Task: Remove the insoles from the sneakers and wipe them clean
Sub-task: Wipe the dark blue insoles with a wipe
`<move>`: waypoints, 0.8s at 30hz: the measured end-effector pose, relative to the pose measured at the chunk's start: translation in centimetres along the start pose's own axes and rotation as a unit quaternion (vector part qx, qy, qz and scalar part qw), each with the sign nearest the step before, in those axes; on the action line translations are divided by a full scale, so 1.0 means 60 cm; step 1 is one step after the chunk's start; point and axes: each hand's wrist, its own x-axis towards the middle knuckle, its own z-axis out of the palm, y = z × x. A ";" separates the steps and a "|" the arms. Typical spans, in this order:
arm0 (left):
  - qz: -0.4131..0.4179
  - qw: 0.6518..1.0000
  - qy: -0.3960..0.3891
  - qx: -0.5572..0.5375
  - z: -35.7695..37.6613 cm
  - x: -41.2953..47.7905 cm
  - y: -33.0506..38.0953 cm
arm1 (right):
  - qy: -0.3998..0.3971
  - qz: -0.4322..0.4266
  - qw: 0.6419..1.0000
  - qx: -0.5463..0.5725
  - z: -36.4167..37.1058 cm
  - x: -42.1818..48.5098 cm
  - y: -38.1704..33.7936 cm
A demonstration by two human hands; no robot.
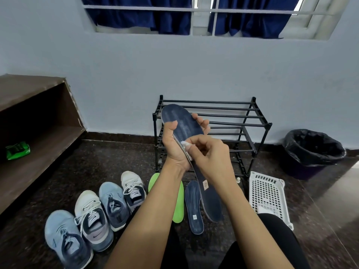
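Where the white slatted basket (268,191) lies on the floor at my right, I note something pale at its near end; the inside of the black-lined bin (291,144) behind it I cannot make out. My left hand (174,150) grips the navy insole (184,121) round its middle, thumb on its face, fingers (203,122) curled behind, in front of the shoe rack (233,124). My right hand (211,158) pinches a white wipe (184,145) against that insole's edge; a second navy insole (194,208) and a green insole (179,204) lie on the floor by four sneakers (93,220).
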 end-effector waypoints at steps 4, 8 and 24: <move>-0.002 1.000 -0.009 -0.005 0.002 0.002 -0.002 | -0.013 0.025 0.998 0.053 -0.005 -0.003 0.002; -0.023 1.000 -0.012 0.010 0.008 -0.003 -0.019 | 0.111 0.005 0.993 0.042 0.014 -0.007 0.004; -0.039 0.999 -0.005 -0.007 0.011 -0.006 -0.014 | 0.068 0.009 0.996 0.056 0.007 -0.015 0.011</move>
